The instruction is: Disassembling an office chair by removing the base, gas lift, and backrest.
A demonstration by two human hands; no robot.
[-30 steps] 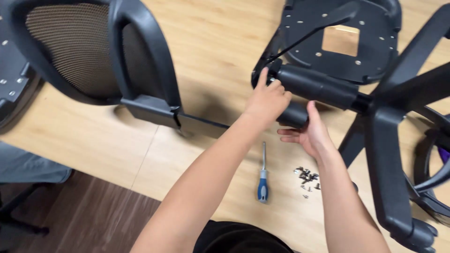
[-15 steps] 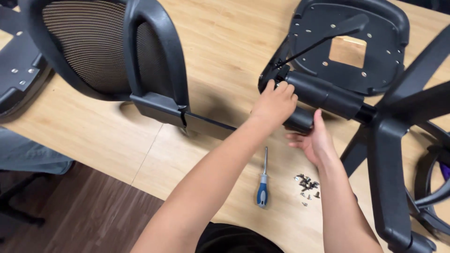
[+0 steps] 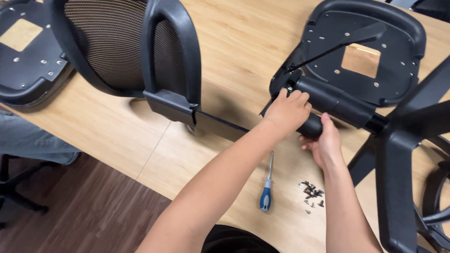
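Left hand (image 3: 287, 110) has crept up the black cylindrical chair column (image 3: 335, 100), fingers curled on it; right hand (image 3: 323, 143) cups underneath at 5 o'clock.

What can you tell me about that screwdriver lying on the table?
The screwdriver lies flat on the light wooden table, near its front edge. It has a thin silver metal shaft and a chunky handle in blue with grey parts, which looks like plastic or rubber. The handle points toward the person and the tip points away, toward the hands. Nothing touches it: it lies just right of the left forearm, and a small pile of screws sits a little to its right.
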